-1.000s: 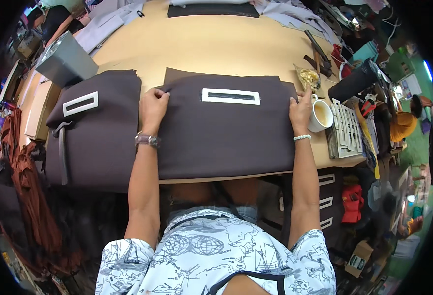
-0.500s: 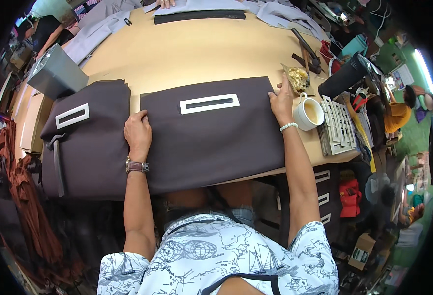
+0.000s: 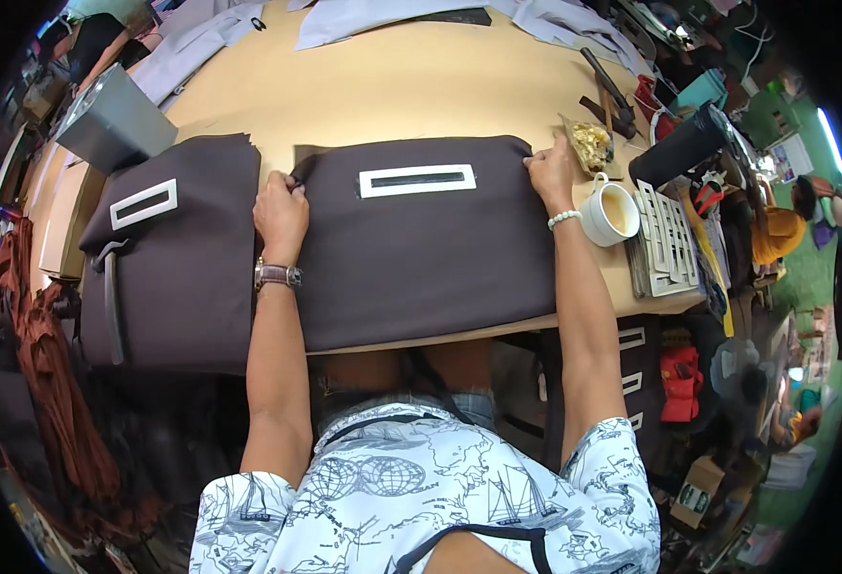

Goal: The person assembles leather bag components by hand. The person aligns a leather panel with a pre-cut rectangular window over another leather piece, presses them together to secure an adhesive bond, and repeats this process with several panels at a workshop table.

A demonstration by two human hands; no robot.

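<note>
In front of me on the table lies a dark brown sheet of material [image 3: 421, 258], fabric or leather I cannot tell, with a white rectangular frame [image 3: 417, 180] round a dark slot near its far edge. My left hand [image 3: 281, 215] is closed on its far left corner, which bunches up at the fingers. Opposite it, my right hand [image 3: 551, 172] pinches the far right corner. The far edge curls slightly between them. Left of my left hand is a stack of similar dark brown pieces [image 3: 187, 277], topped by a white frame [image 3: 144, 204] and a dark curved strap-like piece [image 3: 111, 297].
A white cup [image 3: 609, 212] of milky drink stands close to my right forearm, near a bag of yellowish bits [image 3: 590, 143], a hammer [image 3: 608, 86] and stacked white frames [image 3: 665, 239]. A grey metal box [image 3: 118, 120] sits at the left; pale sheets [image 3: 364, 19] lie along the far side.
My left hand has moved from the sheet's left edge to its far left corner and closed on it. The sheet's far edge now curls, and its near edge has shifted away from me.
</note>
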